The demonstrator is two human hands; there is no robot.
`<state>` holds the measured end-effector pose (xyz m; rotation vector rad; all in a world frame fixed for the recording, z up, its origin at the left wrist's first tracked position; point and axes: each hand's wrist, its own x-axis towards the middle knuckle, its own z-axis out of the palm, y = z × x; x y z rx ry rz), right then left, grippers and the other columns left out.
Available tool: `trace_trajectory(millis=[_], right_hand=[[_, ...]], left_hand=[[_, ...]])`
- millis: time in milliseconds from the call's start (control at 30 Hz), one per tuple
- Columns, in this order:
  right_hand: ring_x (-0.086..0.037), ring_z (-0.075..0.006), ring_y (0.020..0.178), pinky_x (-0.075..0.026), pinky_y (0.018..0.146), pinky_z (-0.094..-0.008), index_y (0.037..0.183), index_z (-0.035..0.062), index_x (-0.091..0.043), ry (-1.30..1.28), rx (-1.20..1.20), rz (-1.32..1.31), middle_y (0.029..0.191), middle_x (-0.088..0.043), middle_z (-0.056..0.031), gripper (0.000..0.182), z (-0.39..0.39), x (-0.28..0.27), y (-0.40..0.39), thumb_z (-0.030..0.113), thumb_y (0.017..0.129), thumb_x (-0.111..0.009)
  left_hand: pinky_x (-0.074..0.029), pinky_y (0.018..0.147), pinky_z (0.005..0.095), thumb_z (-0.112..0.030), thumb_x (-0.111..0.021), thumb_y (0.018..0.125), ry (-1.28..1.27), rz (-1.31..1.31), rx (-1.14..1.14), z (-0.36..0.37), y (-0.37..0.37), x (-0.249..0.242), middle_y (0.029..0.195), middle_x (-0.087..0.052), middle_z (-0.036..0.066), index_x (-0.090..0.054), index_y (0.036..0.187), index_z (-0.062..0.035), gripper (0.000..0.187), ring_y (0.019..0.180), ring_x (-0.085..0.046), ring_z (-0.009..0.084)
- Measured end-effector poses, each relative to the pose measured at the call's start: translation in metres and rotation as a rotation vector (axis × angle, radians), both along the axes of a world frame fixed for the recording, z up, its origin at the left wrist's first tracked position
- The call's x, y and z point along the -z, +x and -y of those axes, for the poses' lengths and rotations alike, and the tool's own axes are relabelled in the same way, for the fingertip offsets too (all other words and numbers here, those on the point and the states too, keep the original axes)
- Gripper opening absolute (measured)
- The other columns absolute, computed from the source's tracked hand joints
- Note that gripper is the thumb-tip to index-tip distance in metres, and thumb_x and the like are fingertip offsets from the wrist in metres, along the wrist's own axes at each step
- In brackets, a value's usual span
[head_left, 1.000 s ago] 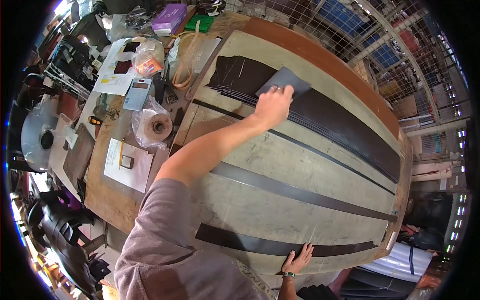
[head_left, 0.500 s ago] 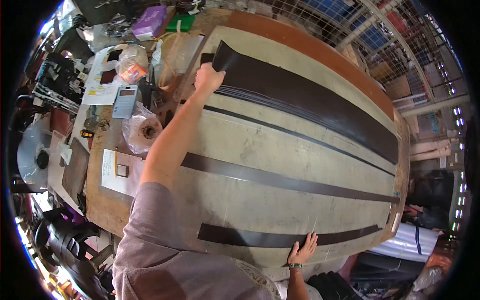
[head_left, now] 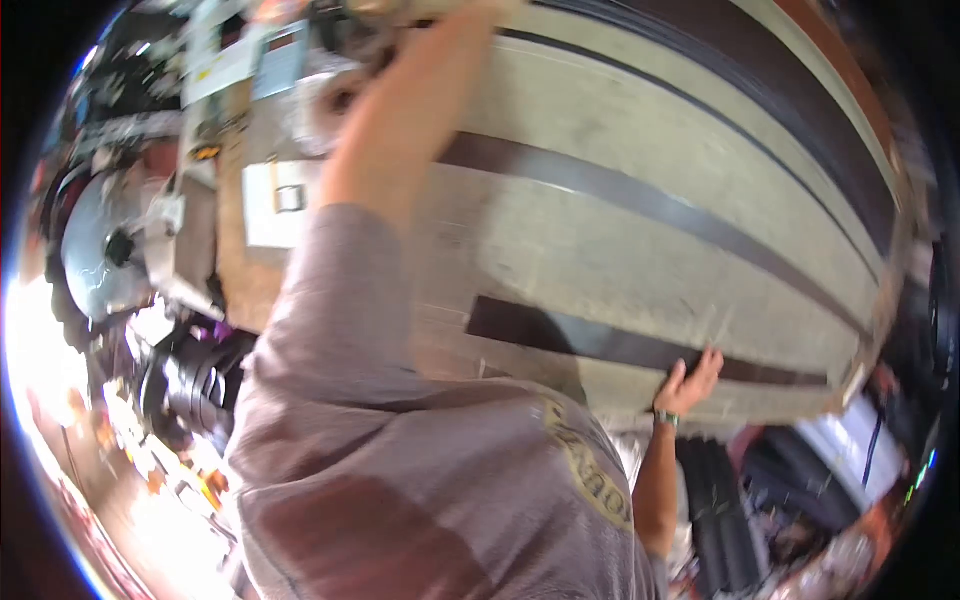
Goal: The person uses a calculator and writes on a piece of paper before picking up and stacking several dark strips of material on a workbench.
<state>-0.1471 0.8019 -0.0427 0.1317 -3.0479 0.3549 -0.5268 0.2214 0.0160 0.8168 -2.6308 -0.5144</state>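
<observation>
My left hand (head_left: 492, 10) is at the top edge of the view, cut off and smeared, near the end of the wide dark sheet (head_left: 720, 60); its fingers cannot be made out. Flat by the near edge of the pale table board (head_left: 600, 240), my right hand (head_left: 692, 382) has its fingers apart, touching the short dark strip (head_left: 600, 340). A longer brown strip (head_left: 620, 195) lies across the middle of the board. Beyond it runs a thin dark strip (head_left: 660, 84).
On the left side are a roll in plastic (head_left: 325, 105), a blue device (head_left: 280, 62), and white paper (head_left: 268, 225) with a small frame-like item. Dark rolls (head_left: 720, 520) and a silvery roll (head_left: 850, 450) stand below the board's near right edge.
The camera view has tilted down and turned, so the board appears higher and further right. My left hand has slid to the top edge. My right hand stays by the short strip.
</observation>
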Motion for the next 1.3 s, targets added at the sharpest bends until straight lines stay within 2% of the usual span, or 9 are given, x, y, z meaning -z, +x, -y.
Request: trace_trajectory(millis=[133, 333, 500, 667, 800, 933, 1033, 1200, 1300], right_hand=[[-0.031, -0.041, 0.155, -0.022, 0.126, -0.0528, 0.16, 0.0046, -0.043, 0.04, 0.013, -0.025, 0.167, -0.037, -0.0204, 0.063, -0.005, 0.012, 0.0, 0.036, 0.106, -0.052], [-0.034, -0.044, 0.153, -0.026, 0.124, -0.0567, 0.157, 0.0015, -0.045, 0.066, 0.032, -0.024, 0.165, -0.04, -0.0244, 0.067, 0.008, 0.005, 0.001, 0.046, 0.106, -0.049], [-0.03, -0.0397, 0.156, -0.024, 0.125, -0.0537, 0.16, 0.0055, -0.042, 0.096, 0.023, -0.026, 0.167, -0.038, -0.0197, 0.065, 0.002, 0.009, 0.005, 0.042, 0.108, -0.048], [-0.031, -0.0442, 0.154, -0.024, 0.124, -0.0567, 0.159, 0.0025, -0.042, 0.071, 0.038, -0.004, 0.166, -0.038, -0.0237, 0.069, 0.006, 0.006, 0.004, 0.049, 0.108, -0.046], [-0.03, -0.0444, 0.155, -0.023, 0.125, -0.0574, 0.159, 0.0023, -0.042, 0.087, 0.054, 0.014, 0.166, -0.037, -0.0235, 0.067, 0.008, 0.004, 0.005, 0.044, 0.106, -0.048], [-0.031, -0.0435, 0.155, -0.024, 0.125, -0.0541, 0.159, 0.0027, -0.042, 0.106, 0.007, -0.004, 0.165, -0.038, -0.0246, 0.062, 0.005, 0.002, 0.005, 0.031, 0.104, -0.052], [-0.03, -0.0431, 0.156, -0.021, 0.126, -0.0544, 0.159, 0.0028, -0.041, 0.079, 0.037, -0.003, 0.166, -0.037, -0.0235, 0.064, 0.01, 0.001, 0.006, 0.036, 0.105, -0.05], [-0.026, -0.0429, 0.157, -0.017, 0.127, -0.0555, 0.16, 0.0019, -0.039, 0.042, 0.072, 0.051, 0.168, -0.034, -0.0226, 0.068, 0.013, -0.005, 0.004, 0.038, 0.104, -0.049], [-0.027, -0.0451, 0.156, -0.018, 0.127, -0.0581, 0.158, -0.0008, -0.04, 0.035, 0.082, 0.066, 0.166, -0.035, -0.0258, 0.07, 0.014, -0.005, 0.003, 0.04, 0.103, -0.049]], left_hand=[[-0.055, 0.1, 0.0493, -0.013, -0.067, 0.091, 0.054, -0.053, -0.037, -0.005, -0.019, 0.02, 0.121, -0.067, 0.024, -0.055, 0.125, 0.0005, 0.038, 0.12, -0.063, 0.0403], [-0.053, 0.104, 0.0477, -0.015, -0.073, 0.085, 0.217, -0.121, -0.006, 0.014, -0.02, 0.02, 0.128, -0.064, 0.024, -0.055, 0.131, -0.005, 0.05, 0.127, -0.058, 0.0417], [-0.051, 0.107, 0.0483, -0.021, -0.081, 0.082, 0.258, -0.089, -0.078, -0.001, -0.035, 0.023, 0.13, -0.066, 0.026, -0.059, 0.126, 0.0016, 0.055, 0.134, -0.055, 0.0434], [-0.047, 0.11, 0.0506, -0.018, -0.08, 0.082, 0.259, -0.007, -0.049, -0.002, -0.044, 0.021, 0.131, -0.065, 0.027, -0.055, 0.129, 0.0041, 0.058, 0.138, -0.052, 0.046], [-0.049, 0.105, 0.0482, -0.022, -0.08, 0.08, 0.2, -0.079, -0.111, 0.008, -0.044, 0.028, 0.123, -0.07, 0.022, -0.061, 0.124, 0.0003, 0.052, 0.13, -0.058, 0.0427], [-0.051, 0.095, 0.0462, -0.024, -0.081, 0.076, 0.095, -0.056, 0.019, -0.003, -0.002, -0.015, 0.107, -0.076, 0.018, -0.067, 0.114, -0.0043, 0.045, 0.114, -0.067, 0.0391], [-0.049, 0.097, 0.0535, -0.016, -0.076, 0.077, 0.046, -0.171, 0.019, -0.009, -0.003, 0.008, 0.099, -0.077, 0.019, -0.065, 0.115, -0.0046, 0.04, 0.114, -0.064, 0.0444], [-0.046, 0.089, 0.0495, -0.008, -0.071, 0.078, -0.128, -0.295, -0.01, -0.03, 0.001, 0.004, 0.097, -0.075, 0.017, -0.064, 0.104, -0.0056, 0.027, 0.107, -0.064, 0.0406], [-0.056, 0.085, 0.0474, -0.011, -0.075, 0.077, -0.089, -0.276, 0.201, -0.059, -0.001, 0.001, 0.097, -0.074, 0.015, -0.065, 0.102, -0.0068, 0.027, 0.102, -0.069, 0.0337]])
